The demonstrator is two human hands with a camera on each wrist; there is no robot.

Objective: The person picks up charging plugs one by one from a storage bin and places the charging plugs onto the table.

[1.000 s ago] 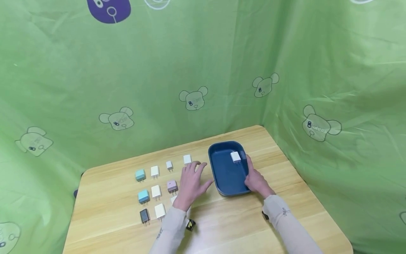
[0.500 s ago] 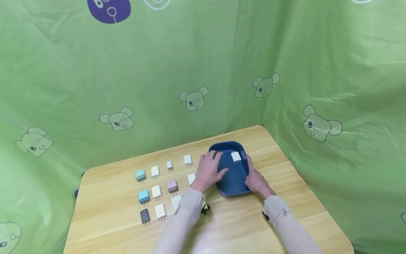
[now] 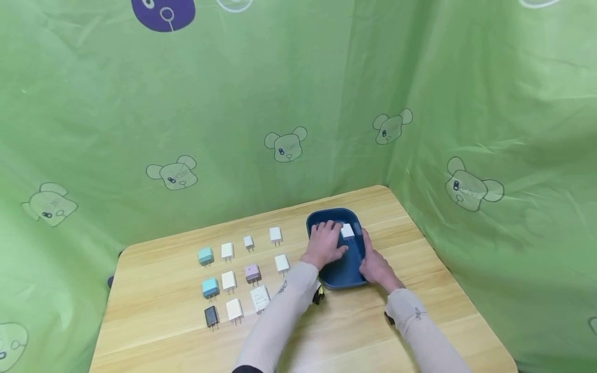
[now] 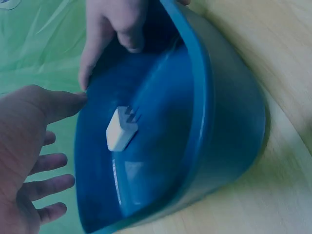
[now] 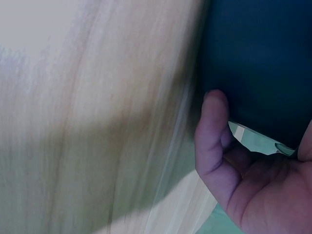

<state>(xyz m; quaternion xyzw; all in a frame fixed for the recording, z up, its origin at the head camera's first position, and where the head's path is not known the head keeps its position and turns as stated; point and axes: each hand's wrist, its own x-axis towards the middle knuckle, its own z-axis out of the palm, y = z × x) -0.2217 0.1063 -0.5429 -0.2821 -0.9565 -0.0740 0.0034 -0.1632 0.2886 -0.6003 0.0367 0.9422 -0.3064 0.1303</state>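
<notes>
A deep blue plastic tray (image 3: pixel 345 272) sits on the wooden table, with one white charger plug (image 3: pixel 347 231) lying inside, prongs showing. My right hand (image 3: pixel 377 265) grips the tray's right wall; in the right wrist view its curled fingers (image 5: pixel 214 126) press against the outside. My left hand (image 3: pixel 325 243) hovers over the tray's left half, fingers spread and nothing in them. In the left wrist view, the left thumb (image 4: pixel 66 105) comes right up to the rim, while the white plug (image 4: pixel 121 129) lies on the tray floor.
Left of the tray stand rows of charger plugs: white ones (image 3: pixel 282 263), a lilac one (image 3: pixel 253 273), blue ones (image 3: pixel 210 287) and a black one (image 3: pixel 211 316). Green printed curtains (image 3: pixel 224 103) hang round the wooden table (image 3: pixel 154 305).
My left hand has moved right, from beside the plugs to over the tray, uncovering white plugs behind it. The right hand keeps its hold on the tray.
</notes>
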